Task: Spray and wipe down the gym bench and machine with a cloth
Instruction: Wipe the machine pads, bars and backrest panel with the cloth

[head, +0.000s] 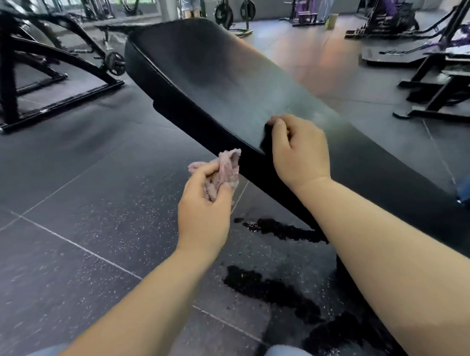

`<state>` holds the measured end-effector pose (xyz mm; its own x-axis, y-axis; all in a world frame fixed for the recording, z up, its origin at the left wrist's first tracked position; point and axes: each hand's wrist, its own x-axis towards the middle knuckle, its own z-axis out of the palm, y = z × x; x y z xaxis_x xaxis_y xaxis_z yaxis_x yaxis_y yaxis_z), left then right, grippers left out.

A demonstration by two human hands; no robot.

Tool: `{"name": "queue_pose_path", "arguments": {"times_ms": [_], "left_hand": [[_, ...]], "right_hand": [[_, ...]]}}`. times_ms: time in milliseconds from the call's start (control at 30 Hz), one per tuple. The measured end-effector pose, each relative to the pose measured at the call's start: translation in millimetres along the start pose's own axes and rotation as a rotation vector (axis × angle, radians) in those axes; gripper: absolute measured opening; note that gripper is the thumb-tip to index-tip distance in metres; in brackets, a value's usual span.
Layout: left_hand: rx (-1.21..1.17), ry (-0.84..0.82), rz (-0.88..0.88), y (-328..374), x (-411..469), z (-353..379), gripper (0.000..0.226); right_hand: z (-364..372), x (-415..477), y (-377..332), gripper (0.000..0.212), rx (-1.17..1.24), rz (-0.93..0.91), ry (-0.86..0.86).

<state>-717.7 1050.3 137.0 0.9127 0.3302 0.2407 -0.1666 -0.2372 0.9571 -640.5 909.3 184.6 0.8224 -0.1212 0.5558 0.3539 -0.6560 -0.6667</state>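
A long black padded bench (203, 72) runs diagonally from the upper middle to the lower right. A pale haze of mist lies over the pad near my right hand (299, 151). That hand has its fingers curled round a small black sprayer (266, 140) at the pad's near edge; most of the sprayer is hidden under the hand. My left hand (203, 208) is lower and to the left, off the bench, and grips a bunched pink cloth (223, 170) above the floor.
Dark wet patches (272, 285) spread over the speckled rubber floor under the bench. A black machine frame (38, 78) stands at the left. More racks and purple equipment (437, 64) stand at the right and back. A person's legs (190, 3) show far behind.
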Motion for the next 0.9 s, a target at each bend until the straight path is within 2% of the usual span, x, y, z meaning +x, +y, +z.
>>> {"name": "queue_pose_path", "arguments": {"times_ms": [133, 267, 400, 533, 600, 767, 833, 900], "left_hand": [[-0.076, -0.114, -0.187, -14.0, -4.1, 10.3, 0.016], [-0.169, -0.176, -0.270, -40.6, 9.1, 16.2, 0.020], [-0.184, -0.361, -0.275, -72.8, 25.1, 27.6, 0.017], [-0.184, -0.563, -0.321, -100.7, 17.6, 53.3, 0.020], [-0.193, -0.684, -0.341, -110.0, 1.7, 68.4, 0.015], [-0.163, -0.942, -0.328, -128.7, -58.4, 105.4, 0.010], [-0.143, -1.020, -0.333, -138.1, -81.7, 119.2, 0.011], [-0.090, -1.069, -0.344, -152.6, -105.6, 133.2, 0.025]], "right_hand": [[1.3, -3.4, 6.5, 0.036, 0.027, 0.007, 0.086], [9.1, -2.2, 10.8, 0.035, -0.004, -0.022, 0.171], [15.0, -8.5, 10.4, 0.034, -0.140, -0.074, 0.267], [21.1, -52.8, 33.7, 0.033, -0.208, -0.208, 0.383], [19.5, -86.0, 51.9, 0.041, -0.269, -0.228, 0.326], [-0.4, -165.2, 84.4, 0.044, -0.384, -0.085, 0.225], [-22.8, -204.1, 102.2, 0.047, -0.466, 0.017, 0.142], [-55.2, -245.8, 123.5, 0.051, -0.541, 0.249, -0.004]]}}
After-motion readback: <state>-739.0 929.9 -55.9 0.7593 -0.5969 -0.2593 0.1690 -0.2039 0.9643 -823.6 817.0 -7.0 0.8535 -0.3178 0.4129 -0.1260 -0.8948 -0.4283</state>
